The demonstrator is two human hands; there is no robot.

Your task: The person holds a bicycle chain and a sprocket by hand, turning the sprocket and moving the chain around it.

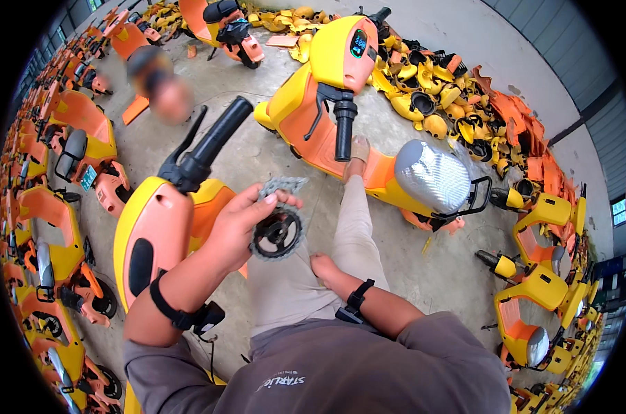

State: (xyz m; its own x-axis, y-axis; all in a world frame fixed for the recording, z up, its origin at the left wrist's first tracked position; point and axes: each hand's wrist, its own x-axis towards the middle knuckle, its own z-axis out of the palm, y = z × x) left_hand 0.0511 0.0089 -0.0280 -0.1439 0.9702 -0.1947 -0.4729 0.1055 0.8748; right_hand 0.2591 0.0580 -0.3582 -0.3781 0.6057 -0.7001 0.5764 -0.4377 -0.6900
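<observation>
My left hand (238, 224) is raised in front of my body, its fingers closed round a small roll with a black spoked core (277, 233). A grey textured band is wound about the core, and a loose end of it sticks up over the fingers. Low by my thigh, my right hand (321, 266) is turned so that its fingers are mostly hidden. Left of the roll stands a yellow and orange scooter (158, 231) with a black handlebar grip and lever. Another scooter (292, 103) with a lit display stands ahead; my right foot is at its orange footboard.
A silver cover (432, 176) wraps the front scooter's seat. Loose yellow, orange and black body parts (451, 103) lie heaped along the back wall. Rows of parked scooters fill the left (57, 221) and right (534, 297). A blurred shape (162, 86) appears at the back left.
</observation>
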